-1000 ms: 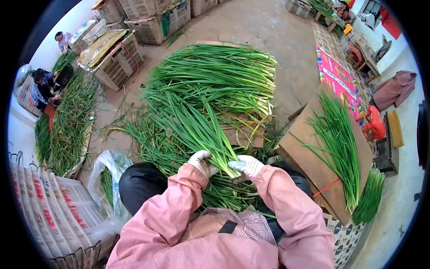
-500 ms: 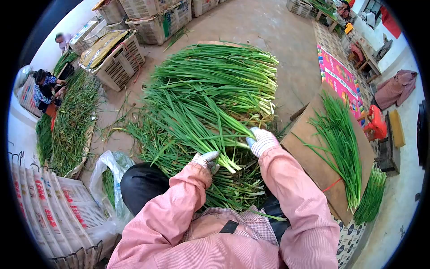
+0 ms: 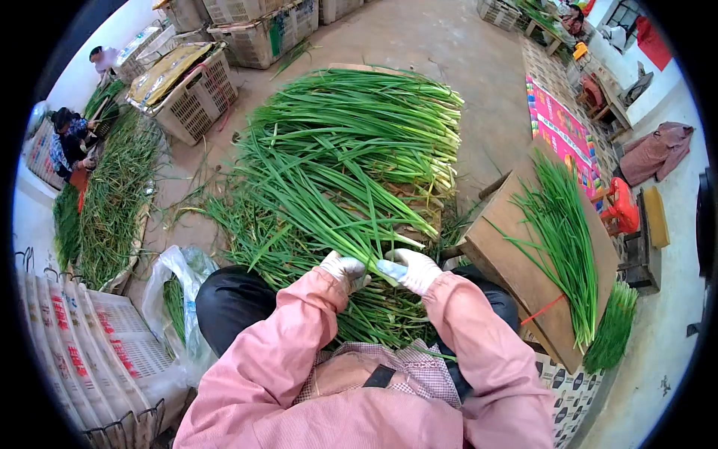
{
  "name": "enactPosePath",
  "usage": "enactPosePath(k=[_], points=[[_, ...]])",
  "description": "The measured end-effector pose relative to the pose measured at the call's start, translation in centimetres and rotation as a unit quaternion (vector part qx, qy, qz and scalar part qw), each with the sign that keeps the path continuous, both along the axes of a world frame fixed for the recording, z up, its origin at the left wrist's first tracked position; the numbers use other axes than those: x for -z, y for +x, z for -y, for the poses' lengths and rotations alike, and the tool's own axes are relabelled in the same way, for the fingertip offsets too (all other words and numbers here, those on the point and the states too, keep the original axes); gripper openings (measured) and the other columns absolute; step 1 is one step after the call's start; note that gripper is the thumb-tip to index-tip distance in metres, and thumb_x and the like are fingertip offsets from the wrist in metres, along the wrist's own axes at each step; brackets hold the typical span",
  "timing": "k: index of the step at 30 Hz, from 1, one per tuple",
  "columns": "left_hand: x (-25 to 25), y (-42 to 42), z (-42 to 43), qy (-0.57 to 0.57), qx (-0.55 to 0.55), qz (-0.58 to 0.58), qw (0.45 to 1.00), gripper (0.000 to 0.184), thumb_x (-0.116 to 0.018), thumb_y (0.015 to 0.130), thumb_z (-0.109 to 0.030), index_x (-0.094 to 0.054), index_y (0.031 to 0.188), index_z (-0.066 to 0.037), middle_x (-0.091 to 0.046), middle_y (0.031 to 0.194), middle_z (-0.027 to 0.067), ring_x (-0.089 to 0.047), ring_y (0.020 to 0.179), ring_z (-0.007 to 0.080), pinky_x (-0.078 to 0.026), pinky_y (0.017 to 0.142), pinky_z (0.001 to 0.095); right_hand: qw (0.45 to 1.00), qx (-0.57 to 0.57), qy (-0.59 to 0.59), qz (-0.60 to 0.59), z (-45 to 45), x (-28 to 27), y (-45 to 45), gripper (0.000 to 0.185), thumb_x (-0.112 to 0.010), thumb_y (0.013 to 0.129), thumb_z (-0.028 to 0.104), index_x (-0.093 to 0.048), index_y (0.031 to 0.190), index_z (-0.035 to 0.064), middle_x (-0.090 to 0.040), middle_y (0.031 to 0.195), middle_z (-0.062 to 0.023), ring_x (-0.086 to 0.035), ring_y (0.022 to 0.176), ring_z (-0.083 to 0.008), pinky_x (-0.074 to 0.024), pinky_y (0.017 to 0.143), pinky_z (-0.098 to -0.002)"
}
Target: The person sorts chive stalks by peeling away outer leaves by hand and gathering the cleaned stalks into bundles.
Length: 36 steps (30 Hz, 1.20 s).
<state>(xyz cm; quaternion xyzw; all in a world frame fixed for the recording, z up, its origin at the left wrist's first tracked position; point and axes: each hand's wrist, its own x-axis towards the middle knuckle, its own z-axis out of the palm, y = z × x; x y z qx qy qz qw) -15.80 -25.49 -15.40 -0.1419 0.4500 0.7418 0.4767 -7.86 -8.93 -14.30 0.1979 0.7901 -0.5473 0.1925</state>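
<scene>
My left hand [image 3: 346,270], in a whitish glove, is closed around the lower stalks of a bunch of long green chives [image 3: 329,224]. The leaves of this bunch stretch away up and left over the big pile. My right hand [image 3: 413,271], gloved too, has its fingers closed at the pale stem ends of the same bunch, close beside my left hand. In front of both hands lies a thick pile of chives [image 3: 351,127], white ends toward the right. Loose trimmings [image 3: 374,318] lie beneath my hands.
On my right a tilted brown board [image 3: 501,247] carries another bunch of chives [image 3: 565,239]. A clear plastic bag [image 3: 176,262] and a white crate [image 3: 112,337] stand at my left. Lidded crates [image 3: 191,93] are stacked farther back. Another person [image 3: 69,142] sits at the far left beside chives.
My right hand has moved left and toward me, from the pile's edge to the stem ends beside my left hand. Several stalks it touched now lie on the pile. My left hand hardly moved.
</scene>
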Motion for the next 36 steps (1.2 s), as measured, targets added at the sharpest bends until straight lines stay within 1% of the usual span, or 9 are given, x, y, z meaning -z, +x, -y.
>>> enactPosePath(k=[9, 10, 12, 13, 16, 20, 22, 24, 36], points=[[2.9, 2.2, 7.1, -0.114, 0.189, -0.06, 0.973, 0.061, -0.062, 0.065, 0.005, -0.041, 0.122, -0.002, -0.051, 0.116, 0.0133, -0.059, 0.085, 0.0207, -0.05, 0.06, 0.0269, 0.962, 0.16, -0.217, 0.054, -0.2, -0.1, -0.6, 0.037, -0.058, 0.082, 0.03, -0.052, 0.11, 0.0059, -0.06, 0.088, -0.0036, -0.057, 0.063, -0.0118, -0.0471, 0.051, -0.0239], [2.9, 2.8, 7.5, -0.268, 0.335, -0.246, 0.869, 0.055, -0.062, 0.065, -0.001, -0.045, 0.118, -0.004, -0.052, 0.113, 0.0127, -0.057, 0.089, 0.0235, -0.048, 0.067, 0.0309, 0.956, 0.182, -0.222, 0.061, -0.3, -0.3, -0.5, 0.038, -0.057, 0.083, 0.03, -0.052, 0.112, 0.0064, -0.061, 0.089, -0.0036, -0.057, 0.063, -0.0115, -0.0473, 0.051, -0.023], [2.3, 3.2, 7.8, -0.491, 0.525, -0.539, 0.439, 0.045, -0.062, 0.065, -0.013, -0.053, 0.109, -0.008, -0.055, 0.106, 0.0116, -0.054, 0.098, 0.0291, -0.045, 0.083, 0.0388, 0.964, 0.184, -0.186, 0.055, -0.4, -0.5, -0.3, 0.038, -0.055, 0.084, 0.03, -0.051, 0.113, 0.0068, -0.061, 0.091, -0.0035, -0.058, 0.064, -0.012, -0.0479, 0.05, -0.0223], [-0.7, 2.5, 7.4, -0.468, 0.488, -0.6, 0.427, 0.039, -0.06, 0.066, -0.019, -0.055, 0.104, -0.009, -0.056, 0.099, 0.0127, -0.051, 0.103, 0.0293, -0.045, 0.084, 0.0389, 0.962, 0.18, -0.198, 0.053, -0.6, -0.7, -0.1, 0.037, -0.054, 0.085, 0.03, -0.051, 0.113, 0.0068, -0.061, 0.09, -0.0035, -0.058, 0.064, -0.0121, -0.0478, 0.05, -0.0223], [-6.5, -0.4, 5.3, -0.364, 0.553, -0.404, 0.631, 0.05, -0.062, 0.071, -0.031, -0.052, 0.113, -0.006, -0.053, 0.114, 0.0157, -0.051, 0.103, 0.0299, -0.042, 0.087, 0.0346, 0.95, 0.184, -0.247, 0.058, -0.7, -1.3, 0.4, 0.033, -0.052, 0.086, 0.03, -0.051, 0.11, 0.0069, -0.062, 0.087, -0.0041, -0.058, 0.062, -0.0128, -0.0478, 0.05, -0.0231], [-3.8, 1.4, 1.2, -0.103, 0.149, -0.038, 0.983, 0.054, -0.06, 0.077, -0.04, -0.051, 0.111, 0.001, -0.058, 0.106, 0.0146, -0.054, 0.099, 0.0291, -0.041, 0.088, 0.0389, 0.943, 0.142, -0.293, 0.064, 1.0, -1.5, 0.4, 0.031, -0.053, 0.085, 0.029, -0.052, 0.109, 0.0089, -0.062, 0.083, -0.0062, -0.058, 0.059, -0.0118, -0.0478, 0.046, -0.0222], [1.0, 1.1, -1.4, 0.049, -0.018, 0.045, 0.998, 0.035, -0.06, 0.079, -0.025, -0.055, 0.105, -0.002, -0.06, 0.097, 0.0134, -0.057, 0.085, 0.0287, -0.047, 0.078, 0.0414, 0.959, 0.152, -0.241, 0.02, 1.9, -0.8, 0.9, 0.034, -0.056, 0.083, 0.03, -0.055, 0.106, 0.0044, -0.062, 0.083, -0.0069, -0.058, 0.064, -0.0139, -0.0485, 0.055, -0.0259], [4.0, -0.2, -3.1, -0.098, -0.004, -0.002, 0.995, 0.031, -0.059, 0.08, -0.023, -0.056, 0.102, -0.002, -0.062, 0.09, 0.0122, -0.059, 0.076, 0.0278, -0.05, 0.071, 0.0422, 0.991, 0.1, 0.042, -0.079, 0.8, 1.8, 0.7, 0.035, -0.059, 0.081, 0.029, -0.059, 0.101, -0.0002, -0.063, 0.084, -0.0063, -0.056, 0.073, -0.0151, -0.0438, 0.07, -0.0287], [-3.3, -3.5, 0.6, -0.104, -0.168, -0.129, 0.972, 0.021, -0.063, 0.078, -0.018, -0.054, 0.089, -0.003, -0.061, 0.079, 0.0077, -0.061, 0.067, 0.0222, -0.054, 0.059, 0.0374, 0.953, -0.099, 0.284, 0.043, -1.3, -1.0, -0.8, 0.044, -0.057, 0.074, 0.04, -0.06, 0.097, 0.0028, -0.061, 0.087, -0.0184, -0.059, 0.083, -0.0317, -0.0448, 0.074, -0.0372]])
